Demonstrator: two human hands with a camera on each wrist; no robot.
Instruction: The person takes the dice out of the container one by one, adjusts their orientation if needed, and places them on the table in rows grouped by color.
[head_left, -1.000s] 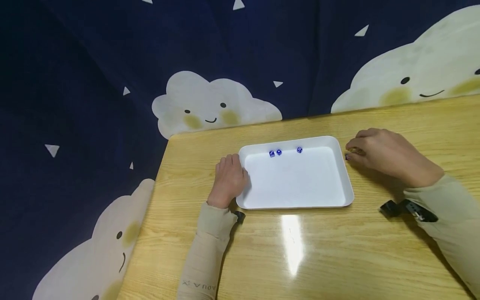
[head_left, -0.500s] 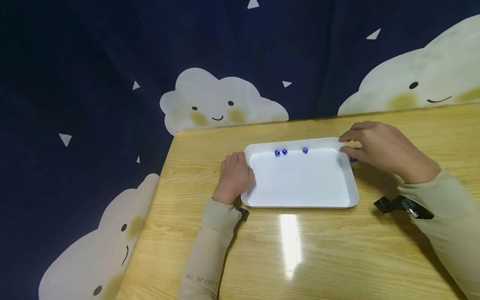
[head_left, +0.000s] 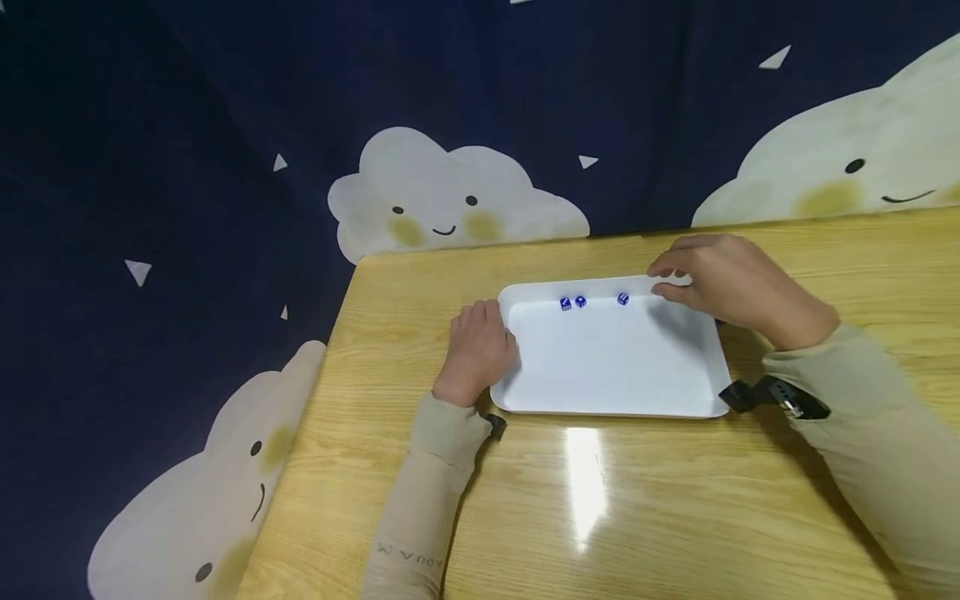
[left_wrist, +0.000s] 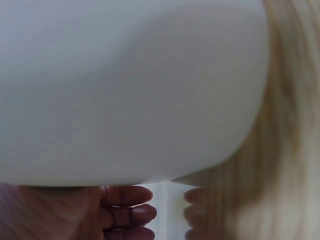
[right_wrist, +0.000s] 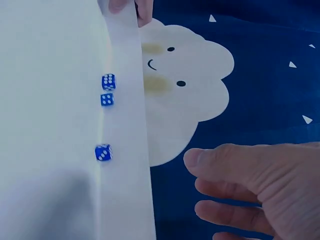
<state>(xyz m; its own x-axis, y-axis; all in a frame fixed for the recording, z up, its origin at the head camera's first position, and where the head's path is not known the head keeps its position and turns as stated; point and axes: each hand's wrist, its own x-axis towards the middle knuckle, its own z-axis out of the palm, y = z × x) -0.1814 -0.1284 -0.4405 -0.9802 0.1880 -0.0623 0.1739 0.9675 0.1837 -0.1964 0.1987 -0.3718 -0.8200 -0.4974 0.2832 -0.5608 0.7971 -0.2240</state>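
Observation:
A white rectangular tray [head_left: 600,367] lies on the wooden table. My left hand [head_left: 480,350] grips its left wall, thumb inside. Close up in the left wrist view, the tray's pale wall [left_wrist: 125,100] fills most of the picture above curled fingers [left_wrist: 132,215]. Three blue dice with white dots sit along the far wall: a die [head_left: 566,304] and its neighbour [head_left: 581,302] close together, another die [head_left: 623,299] farther right. Over the tray's far right corner is my right hand [head_left: 727,279], thumb and fingers apart. Nothing shows between them in the right wrist view.
A small dark bit, mostly hidden by my right hand, shows on the table [head_left: 585,533] just outside the tray's right wall. Behind the table's far edge hangs a dark blue curtain [head_left: 450,67] with smiling clouds. Each wrist wears a black strap.
My right hand has moved left from the table beside the tray to over its far right corner, its fingers spreading. It now hides the blue dice outside the tray. The left hand keeps its grip.

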